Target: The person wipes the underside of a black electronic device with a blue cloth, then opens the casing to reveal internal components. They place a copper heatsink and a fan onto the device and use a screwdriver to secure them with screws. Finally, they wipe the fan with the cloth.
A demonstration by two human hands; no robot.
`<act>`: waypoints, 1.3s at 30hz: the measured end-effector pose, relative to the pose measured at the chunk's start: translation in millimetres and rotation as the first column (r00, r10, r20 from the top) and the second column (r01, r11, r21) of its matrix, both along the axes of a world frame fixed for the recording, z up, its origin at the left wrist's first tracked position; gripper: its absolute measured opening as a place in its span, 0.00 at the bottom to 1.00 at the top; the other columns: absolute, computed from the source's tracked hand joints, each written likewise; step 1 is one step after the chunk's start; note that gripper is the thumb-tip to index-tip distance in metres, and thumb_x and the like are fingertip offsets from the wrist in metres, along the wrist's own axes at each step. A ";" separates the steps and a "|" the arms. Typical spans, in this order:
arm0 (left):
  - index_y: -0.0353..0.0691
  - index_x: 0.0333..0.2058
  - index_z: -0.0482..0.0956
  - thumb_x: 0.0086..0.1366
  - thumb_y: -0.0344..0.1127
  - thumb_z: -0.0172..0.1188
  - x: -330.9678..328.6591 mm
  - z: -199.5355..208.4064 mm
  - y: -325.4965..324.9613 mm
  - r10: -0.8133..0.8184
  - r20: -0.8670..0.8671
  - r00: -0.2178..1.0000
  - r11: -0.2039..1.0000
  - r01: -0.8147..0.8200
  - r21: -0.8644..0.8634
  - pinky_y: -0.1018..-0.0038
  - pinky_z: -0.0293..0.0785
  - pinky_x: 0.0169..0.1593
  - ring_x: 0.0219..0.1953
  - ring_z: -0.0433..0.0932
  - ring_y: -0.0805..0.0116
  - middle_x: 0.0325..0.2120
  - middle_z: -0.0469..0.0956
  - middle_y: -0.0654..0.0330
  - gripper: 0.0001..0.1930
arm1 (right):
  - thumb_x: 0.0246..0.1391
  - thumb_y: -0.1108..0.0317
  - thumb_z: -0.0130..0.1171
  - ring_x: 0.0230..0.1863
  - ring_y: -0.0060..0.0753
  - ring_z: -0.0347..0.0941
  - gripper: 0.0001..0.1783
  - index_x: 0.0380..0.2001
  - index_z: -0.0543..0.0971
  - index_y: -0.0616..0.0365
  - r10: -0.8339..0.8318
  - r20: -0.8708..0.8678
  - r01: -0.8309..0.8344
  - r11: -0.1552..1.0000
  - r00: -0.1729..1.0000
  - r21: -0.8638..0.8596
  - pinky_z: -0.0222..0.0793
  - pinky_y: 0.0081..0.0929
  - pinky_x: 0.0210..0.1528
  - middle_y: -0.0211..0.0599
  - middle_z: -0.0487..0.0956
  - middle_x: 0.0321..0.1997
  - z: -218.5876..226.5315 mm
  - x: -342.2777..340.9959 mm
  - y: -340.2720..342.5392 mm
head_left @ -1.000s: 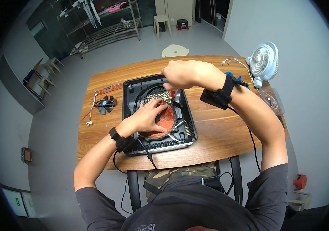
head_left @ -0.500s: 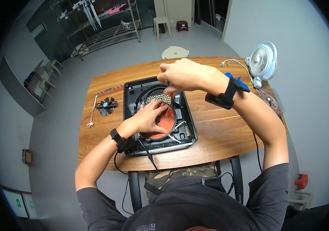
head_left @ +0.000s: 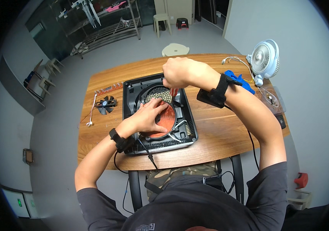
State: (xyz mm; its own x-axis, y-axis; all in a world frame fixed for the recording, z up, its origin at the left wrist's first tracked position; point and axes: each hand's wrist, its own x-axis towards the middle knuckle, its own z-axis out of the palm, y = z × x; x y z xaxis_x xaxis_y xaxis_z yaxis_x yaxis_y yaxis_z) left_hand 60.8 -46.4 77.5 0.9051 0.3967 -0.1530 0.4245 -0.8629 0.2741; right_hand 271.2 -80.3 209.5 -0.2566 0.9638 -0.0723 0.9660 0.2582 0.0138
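Observation:
An opened induction cooker [head_left: 192,127] lies on the table, its black housing showing a round orange-red copper coil [head_left: 167,119] and a vented fan opening behind it. My left hand [head_left: 148,115] rests on the coil with its fingers spread. Above the far right part of the housing, my right hand [head_left: 178,73] is closed round a red-handled screwdriver [head_left: 174,92], held about upright. Most of its handle is hidden in my fist, and its tip cannot be made out.
Left of the cooker lie a small black fan [head_left: 106,105], a narrow circuit board [head_left: 109,89] and a white cable [head_left: 94,109]. A pale blue desk fan [head_left: 262,59] stands at the far right, near a blue cloth-like item [head_left: 239,80]. A black power cord [head_left: 149,156] crosses the front edge.
My right hand has turned slightly and its fist has closed more; more of the red handle shows below it. My left hand stays on the coil.

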 end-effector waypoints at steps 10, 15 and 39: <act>0.45 0.70 0.64 0.48 0.63 0.77 -1.7 1.8 0.1 0.011 -0.002 1.000 1.000 -0.011 -0.006 0.30 0.56 0.68 0.73 0.56 0.46 0.71 0.54 0.51 0.55 | 0.50 0.63 0.74 0.46 0.50 0.80 0.23 0.47 0.79 0.60 0.242 -0.136 -0.257 0.961 0.961 -0.106 0.75 0.45 0.50 0.46 0.83 0.40 15.3 10.7 -15.7; 0.45 0.70 0.63 0.48 0.62 0.77 0.1 3.2 -1.9 0.011 -0.019 1.000 1.000 -0.011 0.011 0.30 0.57 0.67 0.73 0.57 0.46 0.71 0.54 0.51 0.55 | 0.58 0.56 0.66 0.41 0.53 0.83 0.19 0.35 0.83 0.65 -0.006 -0.099 -0.023 0.958 0.995 -0.284 0.79 0.45 0.44 0.52 0.84 0.33 28.0 -0.8 -16.4; 0.45 0.69 0.64 0.48 0.63 0.77 -1.1 -2.1 1.7 0.008 0.011 1.000 1.000 -0.007 -0.031 0.31 0.55 0.68 0.74 0.53 0.41 0.71 0.54 0.46 0.54 | 0.63 0.48 0.61 0.38 0.62 0.82 0.29 0.28 0.83 0.70 0.050 -0.043 -0.052 0.998 0.998 -0.045 0.79 0.48 0.44 0.58 0.84 0.32 7.7 6.7 -6.5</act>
State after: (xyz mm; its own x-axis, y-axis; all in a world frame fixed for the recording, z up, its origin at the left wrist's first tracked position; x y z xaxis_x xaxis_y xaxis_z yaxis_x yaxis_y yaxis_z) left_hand 59.8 -44.8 75.4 0.9038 0.3986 -0.1555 0.4277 -0.8509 0.3050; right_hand 277.9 -86.8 217.2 -0.3093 0.9452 -0.1043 0.9509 0.3069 -0.0392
